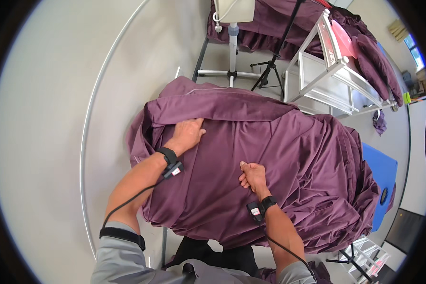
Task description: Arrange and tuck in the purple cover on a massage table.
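Note:
A large purple cloth cover lies spread in front of me, smooth in the middle and heavily wrinkled on the right. Along its far side runs a folded-over band of the same cloth. My left hand rests on the cloth at the near edge of this band, near the left end; the fingertips are partly hidden, so I cannot tell whether they grip it. My right hand is over the middle of the cloth, fingers curled and thumb pointing left, with no cloth plainly held. Both wrists wear black straps with small cabled devices.
Beyond the cover stand a white wheeled stand, a black tripod and a white trolley with a pink basin and purple cushions. A blue padded surface shows at right. A wall is at left.

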A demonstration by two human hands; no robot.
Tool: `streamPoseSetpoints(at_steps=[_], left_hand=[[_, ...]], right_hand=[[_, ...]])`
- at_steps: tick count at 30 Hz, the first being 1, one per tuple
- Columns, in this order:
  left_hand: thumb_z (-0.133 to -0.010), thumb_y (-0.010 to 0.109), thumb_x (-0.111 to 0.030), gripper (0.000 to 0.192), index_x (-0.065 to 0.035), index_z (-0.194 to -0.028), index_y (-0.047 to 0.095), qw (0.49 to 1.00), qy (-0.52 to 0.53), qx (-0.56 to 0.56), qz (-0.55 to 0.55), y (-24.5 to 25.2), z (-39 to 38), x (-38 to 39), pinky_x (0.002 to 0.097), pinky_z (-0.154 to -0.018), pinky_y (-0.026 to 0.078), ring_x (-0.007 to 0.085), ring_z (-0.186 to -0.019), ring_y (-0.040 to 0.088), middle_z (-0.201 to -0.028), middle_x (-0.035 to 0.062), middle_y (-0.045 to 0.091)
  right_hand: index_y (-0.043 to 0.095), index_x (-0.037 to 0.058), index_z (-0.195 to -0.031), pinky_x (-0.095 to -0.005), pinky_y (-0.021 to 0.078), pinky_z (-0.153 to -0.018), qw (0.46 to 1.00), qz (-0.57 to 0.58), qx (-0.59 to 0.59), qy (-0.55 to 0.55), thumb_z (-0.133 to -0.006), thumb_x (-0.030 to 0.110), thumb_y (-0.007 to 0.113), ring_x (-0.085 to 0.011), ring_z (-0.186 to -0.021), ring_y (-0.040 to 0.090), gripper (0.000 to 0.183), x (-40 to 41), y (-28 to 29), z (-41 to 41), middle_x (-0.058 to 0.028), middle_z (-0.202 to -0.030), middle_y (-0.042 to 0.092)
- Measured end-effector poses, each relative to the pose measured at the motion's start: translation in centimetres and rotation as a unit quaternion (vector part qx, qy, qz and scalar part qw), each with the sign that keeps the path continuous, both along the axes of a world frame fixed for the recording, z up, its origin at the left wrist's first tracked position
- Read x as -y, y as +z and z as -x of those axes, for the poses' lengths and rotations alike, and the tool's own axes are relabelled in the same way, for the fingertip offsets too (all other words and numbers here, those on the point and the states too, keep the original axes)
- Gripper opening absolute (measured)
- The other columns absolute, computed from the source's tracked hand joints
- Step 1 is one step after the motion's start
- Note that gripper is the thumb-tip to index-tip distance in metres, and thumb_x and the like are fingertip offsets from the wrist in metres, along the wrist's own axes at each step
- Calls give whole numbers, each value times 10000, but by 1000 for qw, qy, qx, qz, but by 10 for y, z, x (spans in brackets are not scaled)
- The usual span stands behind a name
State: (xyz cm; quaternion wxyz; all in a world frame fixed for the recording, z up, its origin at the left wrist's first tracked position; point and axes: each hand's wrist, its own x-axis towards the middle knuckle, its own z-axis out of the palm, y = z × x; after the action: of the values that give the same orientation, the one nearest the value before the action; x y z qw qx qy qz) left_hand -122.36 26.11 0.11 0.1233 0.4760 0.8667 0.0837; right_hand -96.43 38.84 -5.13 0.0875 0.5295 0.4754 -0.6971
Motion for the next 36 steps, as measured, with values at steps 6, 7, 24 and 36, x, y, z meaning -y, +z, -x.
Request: streamPoseSetpoints(at_steps=[6,7,24,36], left_hand=[[-802,721,-199,448,-43,-1162,505,979,20,-201,-9,28,133,-27,467,-767,508,377,-901,637,-993,201,646],[-796,721,-184,468,-38,-1181,498,969,86,-232,-6,39,157,-35,471,-785,504,384,-928,628,-1019,213,636],[-850,683,-253,467,19,-1214,574,966,253,-47,-31,-11,65,116,452,-911,475,403,-1043,579,-1166,232,595],[-740,767,-292,461,-24,-1086,623,959,280,8,-40,1,-153,144,434,-812,485,337,-963,562,-1014,146,594]], right_hand=[[598,28,-735,-265,412,-327,1000,5,9,2,-927,241,613,-130,-373,517,287,5,8,8,-82,-558,593],[598,27,-734,-262,409,-323,1000,2,1,-1,-930,239,615,-128,-371,515,289,4,9,10,-81,-557,592],[596,27,-756,-258,398,-305,1000,-4,1,-5,-931,256,634,-133,-361,512,291,3,3,7,-89,-555,595],[565,23,-786,-280,377,-282,1000,-25,2,4,-934,257,637,-154,-333,492,286,2,-5,5,-116,-558,601]])
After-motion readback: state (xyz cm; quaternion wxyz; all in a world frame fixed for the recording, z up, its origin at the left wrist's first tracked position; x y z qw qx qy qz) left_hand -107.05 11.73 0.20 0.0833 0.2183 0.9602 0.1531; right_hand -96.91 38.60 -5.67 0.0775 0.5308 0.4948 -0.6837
